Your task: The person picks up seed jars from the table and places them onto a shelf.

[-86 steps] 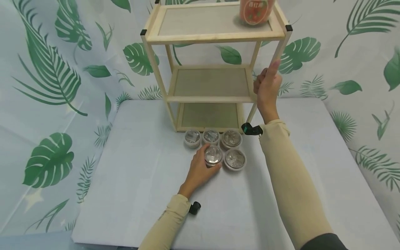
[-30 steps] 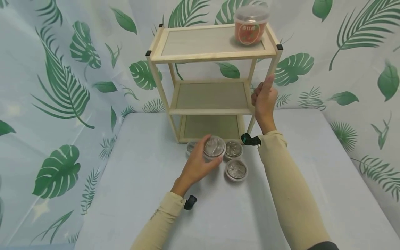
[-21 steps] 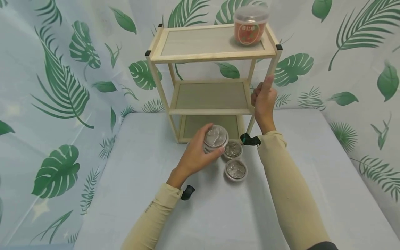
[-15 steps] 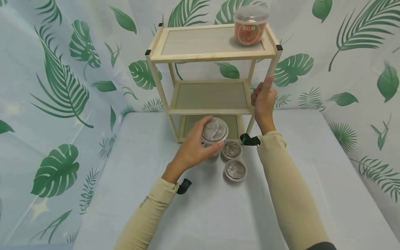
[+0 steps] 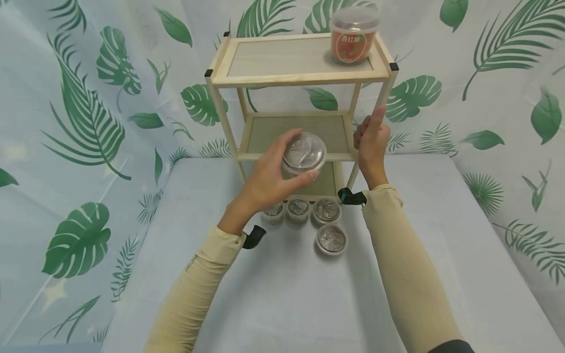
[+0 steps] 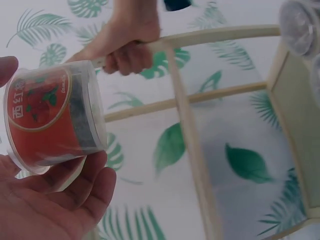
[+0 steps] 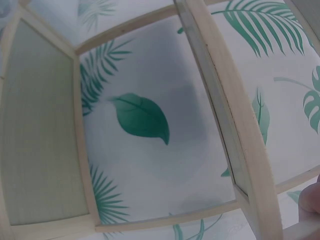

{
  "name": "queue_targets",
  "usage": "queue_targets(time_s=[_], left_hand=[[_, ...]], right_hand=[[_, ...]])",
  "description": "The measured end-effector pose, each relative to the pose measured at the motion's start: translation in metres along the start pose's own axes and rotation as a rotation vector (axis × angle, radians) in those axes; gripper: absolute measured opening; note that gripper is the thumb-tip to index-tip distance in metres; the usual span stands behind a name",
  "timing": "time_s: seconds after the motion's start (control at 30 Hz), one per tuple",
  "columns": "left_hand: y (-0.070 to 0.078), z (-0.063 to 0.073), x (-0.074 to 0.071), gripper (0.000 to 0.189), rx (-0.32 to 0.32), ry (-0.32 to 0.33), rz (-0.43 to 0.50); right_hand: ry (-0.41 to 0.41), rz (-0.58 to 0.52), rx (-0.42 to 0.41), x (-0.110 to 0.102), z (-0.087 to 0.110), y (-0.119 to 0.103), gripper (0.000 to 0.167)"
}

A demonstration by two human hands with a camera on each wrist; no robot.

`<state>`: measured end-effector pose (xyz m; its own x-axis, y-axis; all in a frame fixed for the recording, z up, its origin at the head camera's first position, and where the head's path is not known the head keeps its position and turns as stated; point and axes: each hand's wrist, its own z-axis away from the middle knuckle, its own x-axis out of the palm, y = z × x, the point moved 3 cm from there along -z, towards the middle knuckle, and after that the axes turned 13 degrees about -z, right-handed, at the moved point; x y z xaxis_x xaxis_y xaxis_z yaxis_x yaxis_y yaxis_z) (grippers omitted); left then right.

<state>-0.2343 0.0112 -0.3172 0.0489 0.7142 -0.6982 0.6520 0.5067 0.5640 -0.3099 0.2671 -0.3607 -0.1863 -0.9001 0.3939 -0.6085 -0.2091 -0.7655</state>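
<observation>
My left hand (image 5: 267, 176) holds a lidded clear plastic tub (image 5: 303, 153), thumb on the near side and fingers round the far side. The tub is raised off the table, overlapping the front edge of the middle shelf in the head view. In the left wrist view the tub (image 6: 42, 117) shows a red label with a fruit picture. My right hand (image 5: 373, 144) grips the right front post of a three-tier wooden rack (image 5: 304, 79), with one finger pointing up along it. Only a sliver of that hand (image 7: 311, 202) enters the right wrist view.
Several more lidded tubs stand on the white table (image 5: 282, 304) by the rack's foot, among them a near one (image 5: 332, 240) and a left one (image 5: 272, 212). A red-labelled tub (image 5: 353, 44) stands on the top shelf's right end. Leaf-patterned cloth hangs behind.
My left hand has gripped the near left tub and lifted it from the table up to the middle shelf's height. The right hand stays on the post. The head view has tilted upward.
</observation>
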Motion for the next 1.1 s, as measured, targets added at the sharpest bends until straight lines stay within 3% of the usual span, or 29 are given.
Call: queue_targets(time_s=[0.6,1.1], left_hand=[[0.029,-0.044,-0.058,0.085,0.109,0.072,-0.031],[0.047,-0.080,-0.093,0.085,0.146,0.147,-0.058]], right_hand=[[-0.011,0.006,-0.003,0.001,-0.004,-0.003,0.057],[0.009,0.013,-0.006,-0.001,0.000,0.001,0.058]])
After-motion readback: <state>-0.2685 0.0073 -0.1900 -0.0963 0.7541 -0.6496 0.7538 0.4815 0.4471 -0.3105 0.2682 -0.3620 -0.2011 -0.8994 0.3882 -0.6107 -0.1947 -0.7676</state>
